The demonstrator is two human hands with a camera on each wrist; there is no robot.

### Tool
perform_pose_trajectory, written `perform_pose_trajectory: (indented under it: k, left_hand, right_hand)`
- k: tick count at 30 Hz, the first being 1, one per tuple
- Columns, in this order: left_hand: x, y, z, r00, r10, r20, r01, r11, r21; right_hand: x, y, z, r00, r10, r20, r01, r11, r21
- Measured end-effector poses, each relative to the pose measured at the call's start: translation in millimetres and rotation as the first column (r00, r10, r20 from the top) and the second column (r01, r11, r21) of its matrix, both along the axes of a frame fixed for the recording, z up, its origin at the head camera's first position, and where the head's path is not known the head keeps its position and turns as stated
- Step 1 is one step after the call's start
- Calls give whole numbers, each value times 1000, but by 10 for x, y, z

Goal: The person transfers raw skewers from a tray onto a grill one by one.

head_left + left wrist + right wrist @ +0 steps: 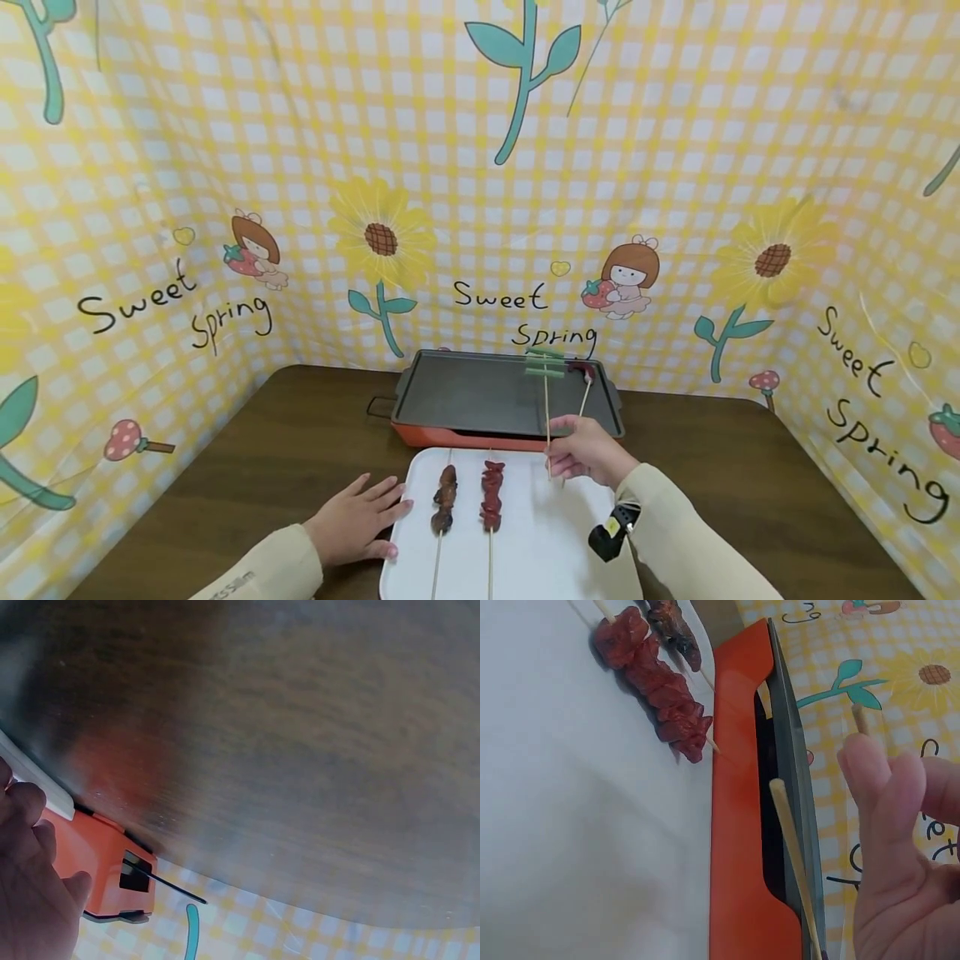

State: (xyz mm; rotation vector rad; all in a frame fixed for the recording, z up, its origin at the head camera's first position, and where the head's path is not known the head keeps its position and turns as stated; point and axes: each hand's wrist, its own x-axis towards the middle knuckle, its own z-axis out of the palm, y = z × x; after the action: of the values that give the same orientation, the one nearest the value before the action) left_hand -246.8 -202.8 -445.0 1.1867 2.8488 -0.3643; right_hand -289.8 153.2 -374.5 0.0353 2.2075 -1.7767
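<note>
In the head view, my right hand (588, 450) pinches the stick of a skewer with green pieces (545, 364), raised over the right part of the griddle (472, 392). Beside it, a skewer with a dark purple piece (581, 371) lies at the griddle's right end; its bare stick (791, 840) shows apart from my fingers in the right wrist view. My left hand (358, 521) rests with spread fingers at the left rim of the white tray (555, 550). On that tray lie a brown meat skewer (444, 500) and a red meat skewer (492, 496).
The griddle has an orange base (427, 436) and a wire handle (380, 407) on its left. It stands behind the tray on a dark wooden table (300, 442). A yellow checked cloth (465, 208) hangs close behind and along both sides.
</note>
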Motion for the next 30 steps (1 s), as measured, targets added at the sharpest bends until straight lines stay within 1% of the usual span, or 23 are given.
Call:
perform_pose_trajectory:
  k: [4, 8, 12, 16, 18, 23, 28, 30]
  left_hand:
    - [-11, -7, -9, 1000, 4, -6, -5, 1000, -15]
    - [-7, -20, -16, 1000, -10, -21, 9, 1000, -21]
    - [-6, -20, -25, 1000, -9, -14, 9, 1000, -9]
    - [-12, -5, -24, 1000, 9, 22, -9, 1000, 12]
    - [-6, -5, -18, 1000, 10, 22, -10, 1000, 14]
    - [4, -26, -19, 1000, -2, -13, 2, 1000, -3]
    - [-3, -20, -25, 1000, 2, 3, -2, 1000, -5]
    - [-13, -17, -22, 1000, 5, -2, -5, 1000, -6]
  right_hand:
    - [-45, -13, -14, 999, -33, -4, 33, 999, -19]
    - [-71, -38, -36, 998, -54, 7, 55, 998, -21]
    - [-94, -44, -43, 997, -74, 8, 74, 997, -14]
    - [-115, -42, -31, 997, -78, 9, 78, 997, -9]
    - [-125, -49, -31, 997, -79, 8, 79, 997, -7]
    - [-148, -75, -57, 996, -84, 31, 84, 996, 6]
    - [-161, -72, -72, 996, -80, 46, 79, 996, 37]
    - [-172, -68, -58, 997, -68, 46, 66, 997, 48]
